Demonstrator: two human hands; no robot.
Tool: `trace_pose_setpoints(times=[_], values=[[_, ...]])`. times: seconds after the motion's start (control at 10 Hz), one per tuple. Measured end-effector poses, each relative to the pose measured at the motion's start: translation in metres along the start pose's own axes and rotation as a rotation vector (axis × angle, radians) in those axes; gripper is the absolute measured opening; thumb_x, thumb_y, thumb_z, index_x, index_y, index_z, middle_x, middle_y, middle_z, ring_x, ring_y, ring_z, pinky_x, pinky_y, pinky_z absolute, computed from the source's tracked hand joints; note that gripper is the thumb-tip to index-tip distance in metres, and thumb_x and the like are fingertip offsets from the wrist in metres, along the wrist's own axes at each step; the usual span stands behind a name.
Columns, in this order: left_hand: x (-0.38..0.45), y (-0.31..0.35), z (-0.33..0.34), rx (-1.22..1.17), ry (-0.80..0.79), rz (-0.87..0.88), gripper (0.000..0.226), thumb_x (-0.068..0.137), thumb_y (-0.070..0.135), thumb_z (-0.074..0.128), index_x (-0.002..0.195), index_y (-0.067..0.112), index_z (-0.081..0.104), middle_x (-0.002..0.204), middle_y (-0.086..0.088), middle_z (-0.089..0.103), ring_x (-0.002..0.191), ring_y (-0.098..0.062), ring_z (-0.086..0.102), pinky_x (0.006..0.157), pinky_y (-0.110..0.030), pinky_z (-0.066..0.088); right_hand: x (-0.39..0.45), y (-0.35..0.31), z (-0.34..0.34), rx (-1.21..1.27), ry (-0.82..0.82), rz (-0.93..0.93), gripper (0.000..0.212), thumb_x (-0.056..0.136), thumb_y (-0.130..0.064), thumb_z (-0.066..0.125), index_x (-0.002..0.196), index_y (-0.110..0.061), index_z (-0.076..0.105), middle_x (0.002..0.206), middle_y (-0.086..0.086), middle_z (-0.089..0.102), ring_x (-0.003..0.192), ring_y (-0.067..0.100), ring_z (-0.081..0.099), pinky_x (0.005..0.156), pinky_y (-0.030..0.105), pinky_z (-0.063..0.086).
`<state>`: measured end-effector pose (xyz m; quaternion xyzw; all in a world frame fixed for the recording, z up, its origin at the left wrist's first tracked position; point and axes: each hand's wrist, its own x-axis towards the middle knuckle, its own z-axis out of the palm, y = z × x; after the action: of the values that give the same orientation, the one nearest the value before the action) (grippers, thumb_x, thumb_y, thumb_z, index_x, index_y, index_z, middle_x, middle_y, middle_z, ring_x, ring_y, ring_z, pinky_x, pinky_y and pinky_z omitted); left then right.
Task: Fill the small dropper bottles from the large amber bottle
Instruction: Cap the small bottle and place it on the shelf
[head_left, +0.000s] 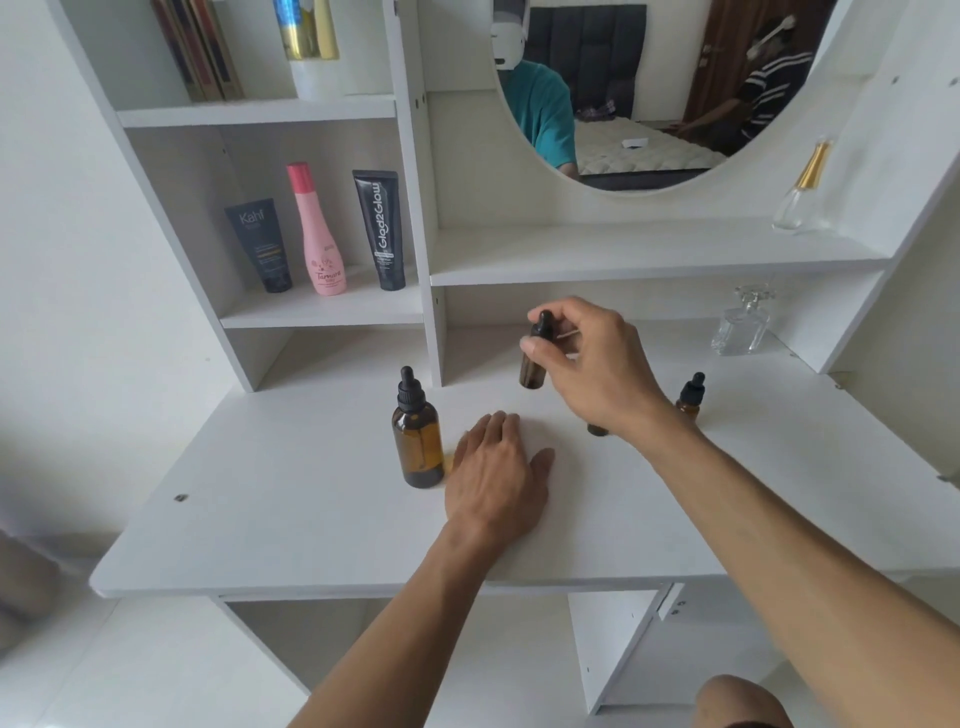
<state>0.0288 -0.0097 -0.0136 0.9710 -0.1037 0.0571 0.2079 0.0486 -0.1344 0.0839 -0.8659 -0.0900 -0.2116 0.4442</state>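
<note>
Smooth white laminate desk (291, 519), flat top. Large amber glass bottle (417, 441), round body, ribbed black dropper cap, stands upright left of and below the right grip, just beside the left hand (496, 470), which lies flat and released on the desk. Right hand (592, 364): grip pinches a small amber dropper bottle (534, 358) near its black cap, lifted off the desk. Another small dropper bottle (690, 397) stands right of the grip.
</note>
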Motion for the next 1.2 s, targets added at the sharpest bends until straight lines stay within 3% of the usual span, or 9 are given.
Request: trace_pose_setpoints(times=[0.1, 0.3, 0.6, 0.8, 1.0, 1.2], values=[[0.012, -0.001, 0.000, 0.037, -0.082, -0.010, 0.067, 0.103, 0.050, 0.027, 0.155, 0.008, 0.016, 0.164, -0.005, 0.017, 0.152, -0.021, 0.008, 0.124, -0.040, 0.006, 0.026, -0.017, 0.001, 0.019, 0.074, -0.065, 0.020, 0.091, -0.021, 0.071, 0.109, -0.013, 0.069, 0.086, -0.010, 0.067, 0.075, 0.006, 0.065, 0.077, 0.018, 0.051], [0.019, -0.002, 0.006, 0.096, -0.106, -0.015, 0.070, 0.102, 0.052, 0.017, 0.157, 0.010, 0.007, 0.166, -0.002, 0.003, 0.153, -0.017, -0.005, 0.124, -0.041, -0.002, 0.085, -0.043, 0.012, 0.045, 0.193, -0.164, 0.027, 0.093, -0.022, 0.066, 0.118, -0.011, 0.067, 0.092, -0.004, 0.067, 0.083, 0.010, 0.065, 0.076, 0.017, 0.048], [0.018, -0.005, 0.011, 0.095, -0.101, -0.012, 0.070, 0.102, 0.053, 0.015, 0.157, 0.011, 0.003, 0.166, -0.001, -0.001, 0.152, -0.015, -0.009, 0.123, -0.040, -0.006, 0.134, -0.053, 0.041, -0.045, 0.105, -0.165, 0.022, 0.095, -0.016, 0.061, 0.109, 0.000, 0.065, 0.097, 0.016, 0.071, 0.090, 0.030, 0.066, 0.082, 0.044, 0.054], [0.018, -0.003, 0.011, 0.098, -0.104, -0.005, 0.070, 0.102, 0.051, 0.016, 0.157, 0.010, 0.004, 0.166, -0.003, 0.000, 0.152, -0.017, -0.008, 0.123, -0.041, -0.006, 0.136, -0.047, 0.049, -0.046, 0.062, -0.112, 0.026, 0.095, -0.014, 0.062, 0.114, 0.004, 0.064, 0.103, 0.020, 0.070, 0.096, 0.033, 0.066, 0.088, 0.046, 0.054], [0.017, -0.002, 0.010, 0.098, -0.104, 0.005, 0.070, 0.102, 0.051, 0.016, 0.157, 0.009, 0.005, 0.166, -0.004, 0.000, 0.153, -0.018, -0.008, 0.123, -0.041, -0.006, 0.135, -0.042, 0.050, -0.029, 0.058, -0.107, 0.027, 0.096, -0.018, 0.064, 0.119, -0.005, 0.066, 0.105, 0.010, 0.071, 0.097, 0.025, 0.066, 0.086, 0.034, 0.053], [0.017, -0.003, 0.010, 0.104, -0.109, 0.006, 0.070, 0.102, 0.051, 0.016, 0.157, 0.009, 0.005, 0.166, -0.004, 0.000, 0.153, -0.018, -0.008, 0.123, -0.042, -0.006, 0.136, -0.040, 0.053, -0.021, 0.060, -0.119, 0.026, 0.095, -0.018, 0.065, 0.119, -0.009, 0.066, 0.104, 0.006, 0.071, 0.097, 0.023, 0.067, 0.089, 0.037, 0.055]])
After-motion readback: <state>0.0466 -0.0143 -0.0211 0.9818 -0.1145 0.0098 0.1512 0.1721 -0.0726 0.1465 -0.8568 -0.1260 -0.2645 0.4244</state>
